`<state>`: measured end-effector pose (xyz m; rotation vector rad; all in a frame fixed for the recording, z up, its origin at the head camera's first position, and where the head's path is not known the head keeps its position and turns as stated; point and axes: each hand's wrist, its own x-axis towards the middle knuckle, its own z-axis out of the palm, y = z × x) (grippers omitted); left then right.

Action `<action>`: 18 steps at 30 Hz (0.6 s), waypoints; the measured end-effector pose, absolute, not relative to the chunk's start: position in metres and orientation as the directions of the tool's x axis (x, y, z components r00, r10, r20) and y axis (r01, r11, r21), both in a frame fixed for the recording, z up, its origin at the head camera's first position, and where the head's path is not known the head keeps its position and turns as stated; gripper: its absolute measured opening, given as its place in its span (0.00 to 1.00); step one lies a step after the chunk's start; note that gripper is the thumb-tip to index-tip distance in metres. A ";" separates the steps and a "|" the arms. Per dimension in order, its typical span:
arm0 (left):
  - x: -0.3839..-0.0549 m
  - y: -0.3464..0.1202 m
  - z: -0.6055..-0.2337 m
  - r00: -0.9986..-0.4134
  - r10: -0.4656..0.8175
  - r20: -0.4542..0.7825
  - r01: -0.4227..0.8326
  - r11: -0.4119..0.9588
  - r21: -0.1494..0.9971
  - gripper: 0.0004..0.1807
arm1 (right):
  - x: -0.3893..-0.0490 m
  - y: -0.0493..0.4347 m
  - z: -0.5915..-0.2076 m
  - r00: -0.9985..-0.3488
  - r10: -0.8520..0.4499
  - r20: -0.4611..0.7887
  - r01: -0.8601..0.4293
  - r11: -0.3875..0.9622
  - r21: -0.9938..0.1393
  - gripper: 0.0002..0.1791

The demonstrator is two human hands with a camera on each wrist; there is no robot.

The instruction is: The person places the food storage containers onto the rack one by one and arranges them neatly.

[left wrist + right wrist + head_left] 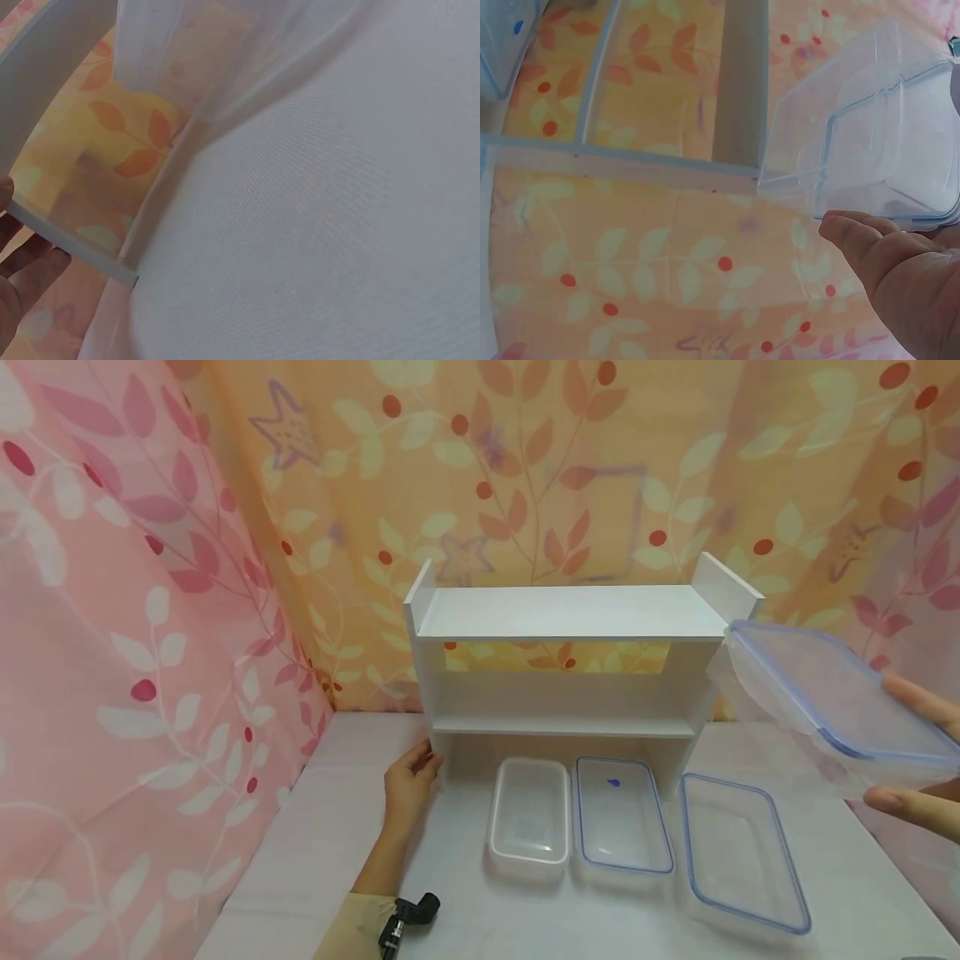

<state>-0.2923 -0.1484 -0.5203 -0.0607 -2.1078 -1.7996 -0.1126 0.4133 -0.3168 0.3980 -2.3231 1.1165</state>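
A small white shelf [558,612] with a top board and a middle board stands on the table. My left hand [408,785] grips the front edge of its left side panel low down; the left wrist view shows the fingers [37,262] at that edge. At the right, raised above the table, my right hand [900,277] holds a clear plastic food container [855,702] with a blue-rimmed lid, thumb and fingers on opposite sides. That container is tilted, and its near corner appears beside the shelf's right panel. The right hand is partly cut off in the head view.
In front of the shelf sit a white-rimmed container [530,814], a blue-rimmed container [622,818] with a blue mark, and another blue-rimmed container [742,852] farther right. Flowered curtains [525,468] hang behind and at the left of the white-covered table [300,843].
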 end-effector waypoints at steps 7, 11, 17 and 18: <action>-0.291 -0.147 -0.521 -0.926 -0.207 0.315 0.277 0.194 0.941 0.21 | -0.115 0.387 -0.296 -0.829 -0.047 0.557 -0.523 0.420 -0.742 0.62; -0.291 -0.147 -0.521 -0.927 -0.211 0.311 0.270 0.200 0.942 0.21 | -0.116 0.369 -0.284 -0.833 -0.037 0.552 -0.541 0.266 -0.798 0.59; -0.291 -0.147 -0.521 -0.927 -0.213 0.310 0.271 0.194 0.943 0.21 | -0.123 0.341 -0.269 -0.790 -0.093 0.606 -0.613 0.104 -0.783 0.58; -0.291 -0.147 -0.521 -0.928 -0.210 0.307 0.269 0.190 0.944 0.21 | -0.124 0.337 -0.267 -0.788 -0.099 0.607 -0.615 0.100 -0.782 0.58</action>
